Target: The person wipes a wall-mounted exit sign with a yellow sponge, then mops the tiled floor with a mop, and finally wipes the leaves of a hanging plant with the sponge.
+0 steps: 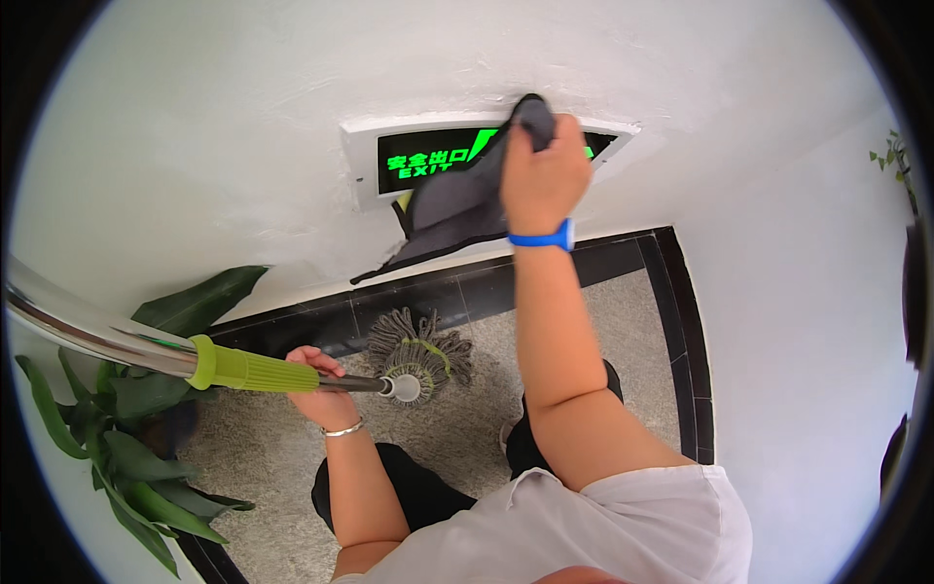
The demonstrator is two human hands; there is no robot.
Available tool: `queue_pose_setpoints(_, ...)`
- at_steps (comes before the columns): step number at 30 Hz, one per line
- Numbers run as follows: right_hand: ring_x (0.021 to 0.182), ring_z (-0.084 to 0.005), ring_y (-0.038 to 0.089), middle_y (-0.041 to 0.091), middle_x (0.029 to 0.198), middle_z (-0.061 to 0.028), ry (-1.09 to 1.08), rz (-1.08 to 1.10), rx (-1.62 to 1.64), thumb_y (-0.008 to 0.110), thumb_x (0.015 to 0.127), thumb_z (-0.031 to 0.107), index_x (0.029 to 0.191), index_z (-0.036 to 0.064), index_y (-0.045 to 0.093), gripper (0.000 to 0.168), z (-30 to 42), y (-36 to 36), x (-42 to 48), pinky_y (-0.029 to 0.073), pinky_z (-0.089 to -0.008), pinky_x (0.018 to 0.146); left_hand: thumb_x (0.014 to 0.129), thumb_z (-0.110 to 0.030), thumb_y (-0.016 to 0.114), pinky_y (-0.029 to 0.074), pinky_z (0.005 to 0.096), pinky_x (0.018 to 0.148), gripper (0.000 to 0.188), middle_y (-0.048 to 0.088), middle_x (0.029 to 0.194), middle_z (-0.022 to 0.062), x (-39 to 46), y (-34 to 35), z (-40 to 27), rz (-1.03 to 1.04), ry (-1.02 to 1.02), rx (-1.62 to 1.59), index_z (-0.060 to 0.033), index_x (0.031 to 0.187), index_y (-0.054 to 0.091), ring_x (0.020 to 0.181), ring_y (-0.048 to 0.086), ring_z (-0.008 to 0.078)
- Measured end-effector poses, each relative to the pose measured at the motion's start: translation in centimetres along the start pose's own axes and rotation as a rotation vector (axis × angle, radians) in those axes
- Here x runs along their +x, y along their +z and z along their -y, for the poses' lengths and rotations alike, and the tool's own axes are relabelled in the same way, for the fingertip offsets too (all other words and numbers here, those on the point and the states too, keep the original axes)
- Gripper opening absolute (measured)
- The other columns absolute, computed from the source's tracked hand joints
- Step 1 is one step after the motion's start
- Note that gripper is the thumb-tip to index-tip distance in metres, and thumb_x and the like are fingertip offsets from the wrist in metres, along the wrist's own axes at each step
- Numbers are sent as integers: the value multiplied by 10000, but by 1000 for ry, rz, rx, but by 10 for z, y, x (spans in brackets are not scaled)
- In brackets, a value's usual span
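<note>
My right hand grips a dark grey cloth against an illuminated exit sign set in the white wall. The cloth hangs down to the left and covers the sign's middle; green lettering and a green figure glow on its black panel. Lower left, my left hand is around the handle of a string mop, just below its lime-green grip. The handle's chrome upper tube leans toward the left rim. Its grey yarn head rests on the floor near the wall.
A broad-leaved potted plant crowds the left side; its pot is mostly hidden. Black tile skirting borders the speckled floor. A white side wall stands at right, with trailing leaves at the far rim.
</note>
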State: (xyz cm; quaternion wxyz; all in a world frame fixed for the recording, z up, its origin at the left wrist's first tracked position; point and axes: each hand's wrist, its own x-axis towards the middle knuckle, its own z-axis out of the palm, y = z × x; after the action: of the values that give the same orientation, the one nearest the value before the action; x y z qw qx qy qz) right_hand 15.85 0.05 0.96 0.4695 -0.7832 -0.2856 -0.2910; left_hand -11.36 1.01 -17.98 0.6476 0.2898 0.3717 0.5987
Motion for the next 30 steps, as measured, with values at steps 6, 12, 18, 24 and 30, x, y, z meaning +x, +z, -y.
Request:
queue_pose_setpoints(6, 775, -381, 629, 624, 844, -159, -185, 90, 189, 714, 737, 111, 909, 74, 581, 220, 0, 40, -35, 502, -444, 650, 1005, -289, 490, 405, 230, 439, 324, 573, 594, 90, 2, 4, -1, 36, 12, -5, -16, 858, 581, 466, 507, 137)
queue_pose_setpoints(12, 768, -367, 647, 663, 852, -167, 108, -166, 76, 713, 793, 169, 934, 50, 616, 209, -143, -23, 24, 504, -436, 676, 990, -306, 477, 454, 255, 532, 326, 591, 679, 85, -2, 12, -16, -67, -86, 108, -9, 909, 586, 580, 541, 155)
queue_pose_setpoints(18, 749, -197, 641, 676, 819, -101, 326, -222, 253, 751, 807, 146, 943, 11, 637, 223, -197, -49, 43, 509, -328, 706, 1023, -420, 355, 451, 261, 629, 463, 589, 779, 88, -15, 50, -76, 254, 194, 162, -16, 1059, 578, 687, 539, 162)
queue_pose_setpoints(24, 762, -166, 619, 671, 853, -92, 183, -449, 373, 770, 815, 137, 954, -5, 661, 226, -156, -19, 50, 506, -299, 719, 961, -561, 440, 417, 255, 587, 583, 545, 751, 83, -40, 105, -131, 393, 483, 360, -10, 1139, 512, 646, 501, 148)
queue_pose_setpoints(30, 819, -338, 639, 646, 903, -99, -84, -201, 123, 696, 729, 46, 984, 98, 676, 261, -143, -30, 52, 527, -388, 695, 1001, -526, 408, 311, 210, 469, 446, 477, 636, 27, -52, 119, -125, 487, 550, 272, -86, 988, 481, 522, 409, 87)
